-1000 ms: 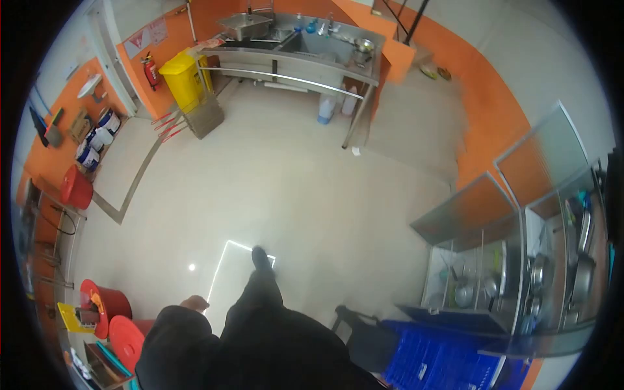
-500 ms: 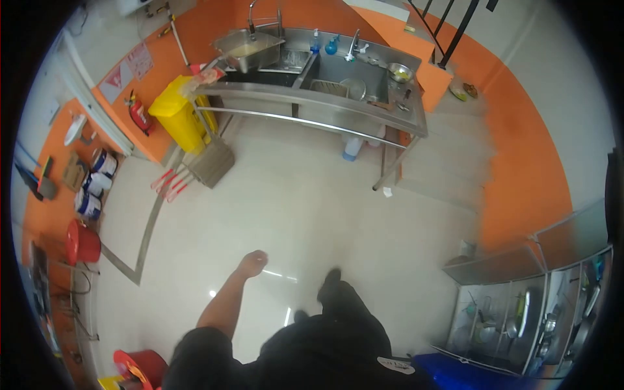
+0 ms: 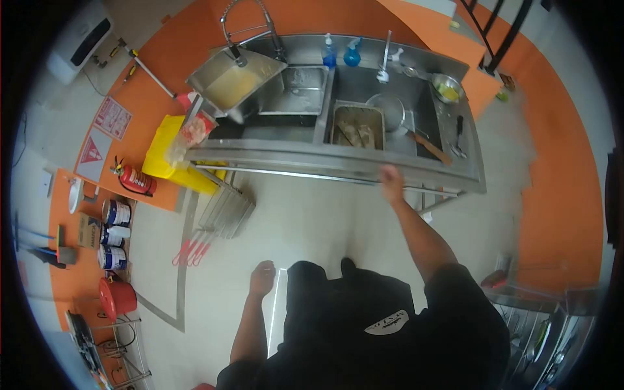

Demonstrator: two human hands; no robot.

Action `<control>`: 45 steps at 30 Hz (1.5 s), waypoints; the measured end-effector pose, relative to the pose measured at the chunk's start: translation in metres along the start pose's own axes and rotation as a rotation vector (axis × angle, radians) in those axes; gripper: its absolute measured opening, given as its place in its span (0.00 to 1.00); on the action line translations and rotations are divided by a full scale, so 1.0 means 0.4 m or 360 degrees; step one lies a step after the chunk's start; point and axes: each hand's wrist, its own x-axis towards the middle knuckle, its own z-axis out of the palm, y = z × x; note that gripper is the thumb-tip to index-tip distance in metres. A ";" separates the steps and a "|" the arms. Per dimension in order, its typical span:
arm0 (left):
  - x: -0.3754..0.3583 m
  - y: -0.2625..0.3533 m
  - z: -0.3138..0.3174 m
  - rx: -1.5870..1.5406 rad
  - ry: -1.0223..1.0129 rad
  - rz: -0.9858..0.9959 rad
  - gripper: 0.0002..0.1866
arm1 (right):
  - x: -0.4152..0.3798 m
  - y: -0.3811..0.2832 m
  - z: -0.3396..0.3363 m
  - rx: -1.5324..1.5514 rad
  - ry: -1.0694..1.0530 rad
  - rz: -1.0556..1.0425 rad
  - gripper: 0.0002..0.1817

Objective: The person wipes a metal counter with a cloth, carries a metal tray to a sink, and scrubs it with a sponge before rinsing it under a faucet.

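My left hand [image 3: 262, 278] hangs low over the floor, in front of my dark trousers. Its fingers are smeared by motion, and I make out nothing held in it. Stretched forward, my right hand [image 3: 391, 184] is close to the front edge of the steel sink unit [image 3: 312, 153]; blur hides its fingers and whether it touches the edge. Inside the basin nearest that hand stand a metal pan [image 3: 359, 125] with long pieces in it and a round, pale lid or strainer [image 3: 394, 110]. A wooden-handled tool [image 3: 430, 147] lies across the basin's right rim.
A large pan of yellowish liquid [image 3: 234, 90] sits tilted at the left basin, under a spring faucet [image 3: 239, 60]. Two blue bottles stand behind. Left are a yellow bin [image 3: 164, 151], fryer baskets [image 3: 224, 209], a fire extinguisher [image 3: 135, 179] and a red bucket [image 3: 118, 296]. Racks [image 3: 539, 325] stand right.
The sink unit is nearer and larger in view. My right hand has come into view by its front edge. My left hand has shifted slightly right and down in view.
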 end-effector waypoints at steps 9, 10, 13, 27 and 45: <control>0.821 0.154 -0.385 -0.1204 0.0387 0.0046 0.15 | 0.580 -0.335 0.765 -0.0118 -0.0070 0.0545 0.26; 0.914 0.217 -0.422 -0.1275 0.0487 -0.0107 0.16 | 0.642 -0.211 0.785 -0.0621 0.0228 0.0603 0.32; 1.134 0.334 -0.514 -0.1473 0.0455 -0.0225 0.18 | 0.865 -0.026 0.601 -0.0754 0.0932 0.1472 0.56; 1.295 0.372 -0.442 -0.1581 0.0564 0.0068 0.21 | 1.178 0.170 0.002 0.1201 0.0858 0.0843 0.12; 0.963 0.680 -0.232 -0.1739 0.0434 -0.0409 0.08 | 0.699 -0.372 0.587 0.0659 -0.0105 0.1081 0.16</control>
